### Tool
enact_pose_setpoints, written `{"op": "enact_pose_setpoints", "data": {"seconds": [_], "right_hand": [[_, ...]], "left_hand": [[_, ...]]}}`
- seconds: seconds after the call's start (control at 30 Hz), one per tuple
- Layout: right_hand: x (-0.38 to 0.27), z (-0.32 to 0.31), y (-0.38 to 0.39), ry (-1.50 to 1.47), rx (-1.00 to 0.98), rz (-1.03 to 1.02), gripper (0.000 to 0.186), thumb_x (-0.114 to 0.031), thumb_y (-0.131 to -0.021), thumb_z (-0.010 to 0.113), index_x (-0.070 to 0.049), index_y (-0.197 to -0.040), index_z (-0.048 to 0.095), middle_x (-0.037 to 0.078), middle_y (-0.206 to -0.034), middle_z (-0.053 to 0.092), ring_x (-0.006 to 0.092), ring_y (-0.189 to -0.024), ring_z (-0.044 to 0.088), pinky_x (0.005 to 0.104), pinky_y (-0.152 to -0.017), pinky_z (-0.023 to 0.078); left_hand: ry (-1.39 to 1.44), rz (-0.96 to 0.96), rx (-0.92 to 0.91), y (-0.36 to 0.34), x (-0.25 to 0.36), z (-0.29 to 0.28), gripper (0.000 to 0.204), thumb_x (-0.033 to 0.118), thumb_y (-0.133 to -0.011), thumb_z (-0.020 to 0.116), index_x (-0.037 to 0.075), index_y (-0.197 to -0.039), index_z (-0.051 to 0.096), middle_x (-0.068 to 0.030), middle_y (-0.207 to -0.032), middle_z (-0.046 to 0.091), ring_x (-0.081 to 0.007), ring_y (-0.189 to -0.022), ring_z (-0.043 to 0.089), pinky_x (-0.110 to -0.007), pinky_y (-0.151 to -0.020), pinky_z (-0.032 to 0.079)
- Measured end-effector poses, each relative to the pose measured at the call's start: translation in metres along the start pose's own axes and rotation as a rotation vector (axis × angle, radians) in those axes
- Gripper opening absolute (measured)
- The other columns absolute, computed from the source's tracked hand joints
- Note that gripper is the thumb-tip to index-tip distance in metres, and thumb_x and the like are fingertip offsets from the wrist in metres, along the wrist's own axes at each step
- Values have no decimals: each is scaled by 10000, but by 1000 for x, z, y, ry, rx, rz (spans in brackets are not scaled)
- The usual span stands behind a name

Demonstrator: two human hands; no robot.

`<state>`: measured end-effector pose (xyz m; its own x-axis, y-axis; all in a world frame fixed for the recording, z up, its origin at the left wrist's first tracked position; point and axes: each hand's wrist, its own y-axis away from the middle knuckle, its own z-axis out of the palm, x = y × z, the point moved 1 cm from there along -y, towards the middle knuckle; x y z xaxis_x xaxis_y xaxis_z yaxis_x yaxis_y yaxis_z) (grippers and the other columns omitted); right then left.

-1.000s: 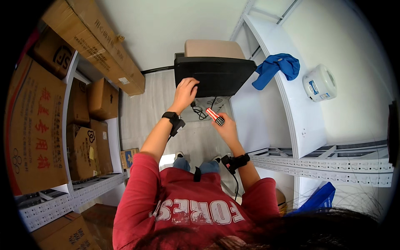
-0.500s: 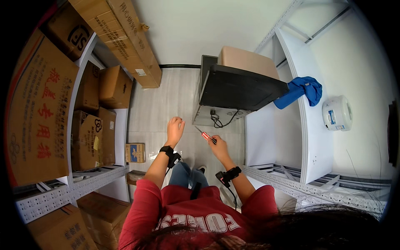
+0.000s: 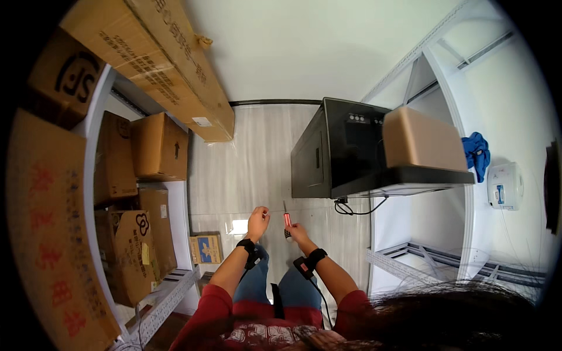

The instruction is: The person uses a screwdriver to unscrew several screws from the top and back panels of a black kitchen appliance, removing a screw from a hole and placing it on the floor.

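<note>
My left hand point(image 3: 257, 225) is low over the floor with curled fingers; anything in them is too small to make out. Beside it, my right hand point(image 3: 297, 234) grips a screwdriver point(image 3: 287, 219) with a red handle, its thin shaft pointing forward. Beyond both hands, slightly right, stands a black boxy appliance point(image 3: 313, 158) with a beige block-like part point(image 3: 424, 140) on top. A coiled black power cable point(image 3: 345, 206) hangs at its near bottom edge, apart from my hands.
Shelving point(image 3: 99, 117) with cardboard boxes point(image 3: 158, 146) lines the left, a tall carton point(image 3: 164, 64) behind it. A small printed box point(image 3: 205, 248) lies on the floor point(image 3: 252, 164). White right-hand shelving point(image 3: 445, 88) has a blue cloth point(image 3: 477, 152) and a white container point(image 3: 504, 186).
My left hand has left the black panel. Both hands are lower, farther from the appliance, which now shows more of its left side and sits farther right in view.
</note>
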<state>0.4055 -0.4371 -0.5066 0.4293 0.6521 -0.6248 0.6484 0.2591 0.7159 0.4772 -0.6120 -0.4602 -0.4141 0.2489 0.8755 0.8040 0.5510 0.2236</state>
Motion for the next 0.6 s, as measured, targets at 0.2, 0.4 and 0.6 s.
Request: {"op": "enact_pose_setpoints", "data": {"seconds": [0.2, 0.4, 0.6], "right_hand": [[27, 42, -76, 12, 9, 135, 380, -169, -643, 675, 35, -928, 529, 125, -751, 600, 200, -621, 583, 329, -520, 448], [92, 60, -205, 239, 94, 1, 290, -184, -601, 648, -50, -847, 569, 117, -720, 614, 256, -632, 596, 362, -567, 460], [146, 84, -329, 223, 210, -183, 355, -212, -607, 647, -63, -923, 583, 156, -819, 632, 323, -787, 611, 397, -707, 471]], "left_hand": [[-24, -115, -28, -41, -111, 66, 205, 140, -831, 566, 23, -999, 581, -145, -888, 593, -283, -773, 588, -365, -693, 471], [-79, 27, -147, -124, -216, 161, 216, 117, -828, 547, 28, -1022, 584, -144, -939, 579, -300, -838, 585, -376, -737, 470], [-119, 163, -330, -218, -320, 261, 311, 58, -803, 532, 33, -1110, 574, -166, -984, 562, -324, -897, 570, -390, -778, 463]]}}
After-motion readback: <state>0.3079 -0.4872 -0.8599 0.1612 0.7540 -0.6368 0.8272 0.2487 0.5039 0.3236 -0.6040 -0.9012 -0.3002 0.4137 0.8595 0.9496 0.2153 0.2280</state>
